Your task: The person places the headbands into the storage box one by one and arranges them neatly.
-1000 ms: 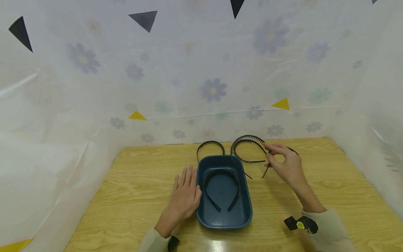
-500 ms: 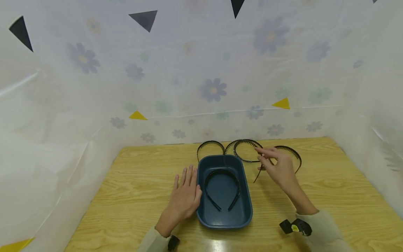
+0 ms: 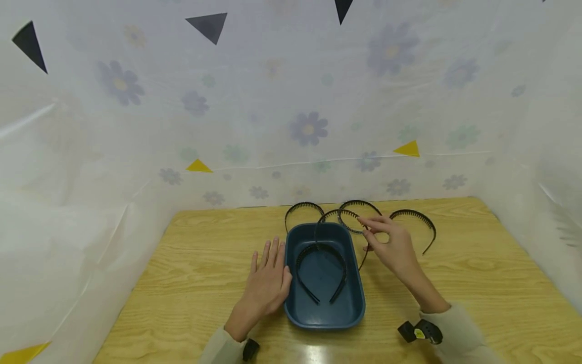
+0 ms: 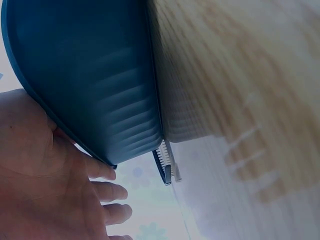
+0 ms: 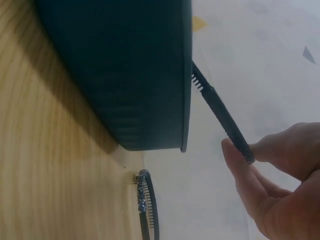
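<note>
My right hand (image 3: 394, 248) pinches a black toothed headband (image 5: 220, 109) between thumb and fingers. Its arch hangs over the back right part of a dark blue plastic bin (image 3: 324, 314), above the rim. Inside the bin lies another black headband (image 3: 337, 292), ends toward me. Flat along the bin's left side, my left hand (image 3: 264, 288) rests with straight fingers touching the rim. In the left wrist view the palm (image 4: 45, 170) is beside the bin's wall (image 4: 85, 75).
Behind the bin, more black headbands lie on the wooden table (image 3: 200, 263): one at left (image 3: 304, 204), one in the middle (image 3: 356, 202), and one at right (image 3: 426, 220). A pale flowered sheet (image 3: 254, 126) stands round the table's back and sides.
My right hand has moved left and a little toward me, bringing the pinched headband from the group at the back right to over the bin. The left hand stays in place.
</note>
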{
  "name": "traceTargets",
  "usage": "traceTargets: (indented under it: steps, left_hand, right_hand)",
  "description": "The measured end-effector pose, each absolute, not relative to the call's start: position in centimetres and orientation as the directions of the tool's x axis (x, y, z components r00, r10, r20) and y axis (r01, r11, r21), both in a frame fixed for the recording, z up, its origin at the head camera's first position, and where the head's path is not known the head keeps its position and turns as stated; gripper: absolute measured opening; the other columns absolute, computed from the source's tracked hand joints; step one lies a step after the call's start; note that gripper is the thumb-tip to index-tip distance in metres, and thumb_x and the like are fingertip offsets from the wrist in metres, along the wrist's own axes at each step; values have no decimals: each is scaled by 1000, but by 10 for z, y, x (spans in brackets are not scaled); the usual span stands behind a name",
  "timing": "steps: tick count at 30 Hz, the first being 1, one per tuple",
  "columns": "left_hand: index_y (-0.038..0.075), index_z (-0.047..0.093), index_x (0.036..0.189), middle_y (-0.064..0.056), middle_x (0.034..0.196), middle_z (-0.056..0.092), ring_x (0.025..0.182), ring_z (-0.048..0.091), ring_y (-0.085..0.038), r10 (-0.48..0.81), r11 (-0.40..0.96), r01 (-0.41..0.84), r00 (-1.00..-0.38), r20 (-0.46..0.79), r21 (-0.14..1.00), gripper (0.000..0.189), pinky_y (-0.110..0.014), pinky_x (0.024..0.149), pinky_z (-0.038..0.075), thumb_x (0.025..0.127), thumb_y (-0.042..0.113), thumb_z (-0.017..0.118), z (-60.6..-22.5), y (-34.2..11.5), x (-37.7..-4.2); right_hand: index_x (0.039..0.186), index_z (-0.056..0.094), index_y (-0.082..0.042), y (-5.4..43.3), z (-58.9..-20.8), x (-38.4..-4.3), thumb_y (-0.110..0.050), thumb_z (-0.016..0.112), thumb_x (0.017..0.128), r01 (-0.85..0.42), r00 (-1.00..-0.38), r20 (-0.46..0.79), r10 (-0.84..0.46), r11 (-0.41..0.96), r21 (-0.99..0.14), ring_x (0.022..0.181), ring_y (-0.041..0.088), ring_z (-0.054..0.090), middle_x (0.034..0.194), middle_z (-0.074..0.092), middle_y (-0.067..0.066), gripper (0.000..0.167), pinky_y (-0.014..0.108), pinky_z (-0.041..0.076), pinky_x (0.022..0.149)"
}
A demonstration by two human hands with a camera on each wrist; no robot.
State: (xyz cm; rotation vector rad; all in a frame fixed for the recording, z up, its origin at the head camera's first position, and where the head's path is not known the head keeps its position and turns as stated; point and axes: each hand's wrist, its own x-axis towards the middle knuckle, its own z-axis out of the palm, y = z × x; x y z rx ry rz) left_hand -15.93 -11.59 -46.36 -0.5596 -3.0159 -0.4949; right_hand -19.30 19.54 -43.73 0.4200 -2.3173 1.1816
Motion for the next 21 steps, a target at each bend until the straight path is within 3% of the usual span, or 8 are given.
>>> traceTargets:
  steps: [2, 6, 11, 21]
  left_hand:
    - [1, 22, 163, -15, 170, 12, 157, 9, -35, 344, 884, 356, -934, 93, 304, 59, -62, 122, 10, 110, 26, 35, -464, -116, -159]
    - [1, 23, 163, -17, 170, 14, 156, 10, -36, 343, 884, 356, -934, 98, 304, 59, -62, 121, 11, 110, 26, 35, -464, -116, -159]
    - [1, 23, 163, -17, 170, 14, 156, 10, -35, 343, 885, 355, -935, 93, 302, 59, -62, 122, 11, 110, 26, 34, -463, -115, -159]
    - [1, 23, 163, -18, 169, 16, 156, 11, -36, 346, 884, 359, -933, 99, 300, 59, -62, 121, 11, 110, 26, 34, -462, -115, -160]
  right_hand:
    - [118, 78, -4, 192, -439, -192, 6, 72, 91, -492, -816, 577, -50, 584, -645, 78, 19, 67, 112, 72, 12, 29, 16, 51, 66]
    - [115, 79, -3, 188, -441, -191, 9, 72, 90, -516, -806, 588, -62, 560, -648, 72, 18, 69, 110, 71, 13, 29, 19, 54, 58]
    - [114, 79, -3, 183, -443, -189, 10, 74, 88, -525, -796, 601, -70, 575, -628, 75, 21, 68, 110, 71, 12, 30, 20, 52, 53]
    - [115, 78, 1, 173, -447, -186, 11, 72, 89, -496, -827, 556, -81, 569, -656, 71, 20, 69, 111, 69, 15, 29, 18, 56, 57]
